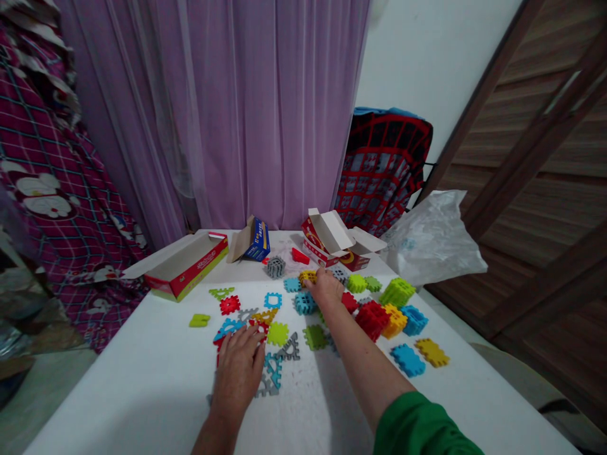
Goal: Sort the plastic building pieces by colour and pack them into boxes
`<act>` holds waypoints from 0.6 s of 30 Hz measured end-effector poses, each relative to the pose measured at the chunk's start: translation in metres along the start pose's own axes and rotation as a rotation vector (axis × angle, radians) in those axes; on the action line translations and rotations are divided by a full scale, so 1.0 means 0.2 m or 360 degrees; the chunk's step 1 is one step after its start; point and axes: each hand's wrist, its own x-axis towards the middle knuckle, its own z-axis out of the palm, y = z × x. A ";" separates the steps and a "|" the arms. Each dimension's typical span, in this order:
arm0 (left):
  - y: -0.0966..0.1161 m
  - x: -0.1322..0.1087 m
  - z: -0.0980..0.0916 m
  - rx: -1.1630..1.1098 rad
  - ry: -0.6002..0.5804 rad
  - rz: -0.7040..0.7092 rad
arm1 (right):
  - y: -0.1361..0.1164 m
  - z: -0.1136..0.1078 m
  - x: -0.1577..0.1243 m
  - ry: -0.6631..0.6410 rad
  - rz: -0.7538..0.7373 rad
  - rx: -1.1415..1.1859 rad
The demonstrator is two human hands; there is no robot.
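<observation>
My left hand (241,363) lies flat with its fingers stretched out over a group of flat toothed plastic pieces on the left. A red piece (258,325) shows by its fingertips, beside a blue triangular piece (230,327) and a lime square piece (277,333). Farther off, my right hand (327,287) closes its thumb and fingers on a yellow interlocking block (307,277); its grip is partly hidden. Near that hand are a teal stack of pieces (304,303), a flat blue piece (292,285) and a round grey block (275,267).
On the white table (156,354), stacks of red pieces (372,320), lime pieces (397,291) and blue pieces (414,320) stand to the right. Opened boxes, one red and yellow (199,268), one blue (260,240) and one red (327,237), line the back near a plastic bag (431,240).
</observation>
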 end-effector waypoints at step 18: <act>0.01 0.00 0.00 0.0006 0.0010 -0.0011 | 0.02 -0.19 0.18 -0.0387 -0.0805 -0.0308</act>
